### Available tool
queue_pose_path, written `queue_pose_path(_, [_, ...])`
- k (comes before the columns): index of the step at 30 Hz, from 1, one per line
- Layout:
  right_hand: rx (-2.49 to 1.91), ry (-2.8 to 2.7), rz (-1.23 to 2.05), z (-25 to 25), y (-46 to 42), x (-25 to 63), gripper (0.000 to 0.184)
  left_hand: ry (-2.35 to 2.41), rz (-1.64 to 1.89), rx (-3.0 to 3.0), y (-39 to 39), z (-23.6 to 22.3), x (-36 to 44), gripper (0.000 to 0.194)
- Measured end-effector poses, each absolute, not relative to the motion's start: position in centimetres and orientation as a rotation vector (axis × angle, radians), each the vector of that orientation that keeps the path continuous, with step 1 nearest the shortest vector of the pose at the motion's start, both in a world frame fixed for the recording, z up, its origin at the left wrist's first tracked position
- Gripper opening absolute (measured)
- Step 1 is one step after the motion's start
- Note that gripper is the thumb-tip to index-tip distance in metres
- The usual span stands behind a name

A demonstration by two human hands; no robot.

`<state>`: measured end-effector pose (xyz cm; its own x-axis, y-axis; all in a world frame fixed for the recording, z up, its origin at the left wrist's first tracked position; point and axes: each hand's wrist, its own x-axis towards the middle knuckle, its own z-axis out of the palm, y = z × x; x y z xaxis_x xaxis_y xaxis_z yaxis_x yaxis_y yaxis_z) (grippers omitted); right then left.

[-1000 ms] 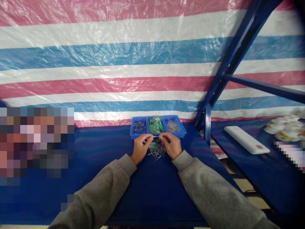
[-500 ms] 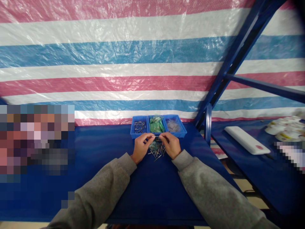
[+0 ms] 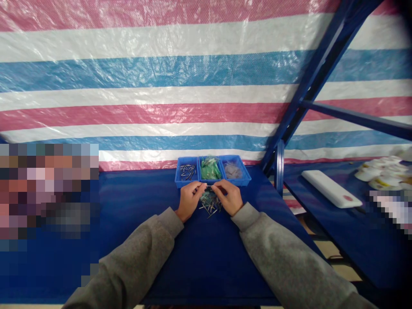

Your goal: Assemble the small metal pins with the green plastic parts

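My left hand (image 3: pixel 189 201) and my right hand (image 3: pixel 229 197) meet in front of the blue divided bin (image 3: pixel 180 183). Fingers and thumb of each are pinched on opposite ends of a thin, shiny metal pin (image 3: pixel 209 186), held level between them. Just beneath lies a loose pile of similar metal pins (image 3: pixel 210 209) with some greenish see-through plastic among them. Darker metal pins (image 3: pixel 188 171) fill the bin's left compartment. Green packets (image 3: pixel 210 168) are heaped in the middle one, and see-through plastic bags (image 3: pixel 232 170) sit in the right one. The pin's exact kind is too small to tell.
The blue table (image 3: pixel 138 206) runs up to a striped plastic sheet (image 3: pixel 161 113). At the right stands a slanted blue metal frame (image 3: pixel 294 103). Beyond a gap, another table carries a long white box (image 3: pixel 331 189) and several white rolls (image 3: pixel 383 171). Blurred blocks hide the far left.
Both hands stay pinched on the pin, their fingertips slightly closer together, so less of it shows. The whole view has shifted slightly.
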<state>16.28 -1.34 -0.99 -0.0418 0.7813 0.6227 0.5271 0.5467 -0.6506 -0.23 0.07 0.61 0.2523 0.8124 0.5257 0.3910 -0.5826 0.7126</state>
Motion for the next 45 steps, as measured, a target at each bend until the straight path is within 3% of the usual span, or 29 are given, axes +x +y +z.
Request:
queue_pose_path(6, [-1.115,-1.758,0.267,-0.96,-1.32,16.35,0.026,1.011,1.355,2.097,-0.05,0.69,-0.21,0.021])
queue_pose_path(16, [-1.15,-1.703,0.214,-1.2,-1.02,16.49,0.03,0.891,1.328,1.872,-0.11,0.53,-0.16,0.024])
queue_pose_path(30, [-1.17,-1.667,0.179,-1.01,-1.1,16.65,0.029,1.034,1.424,2.132,0.36,0.28,-0.47,0.02])
queue_pose_path(45, [-1.088,-1.712,0.294,-0.46,-1.63,16.42,0.026,0.999,1.277,1.927,0.21,0.43,-0.13,0.021])
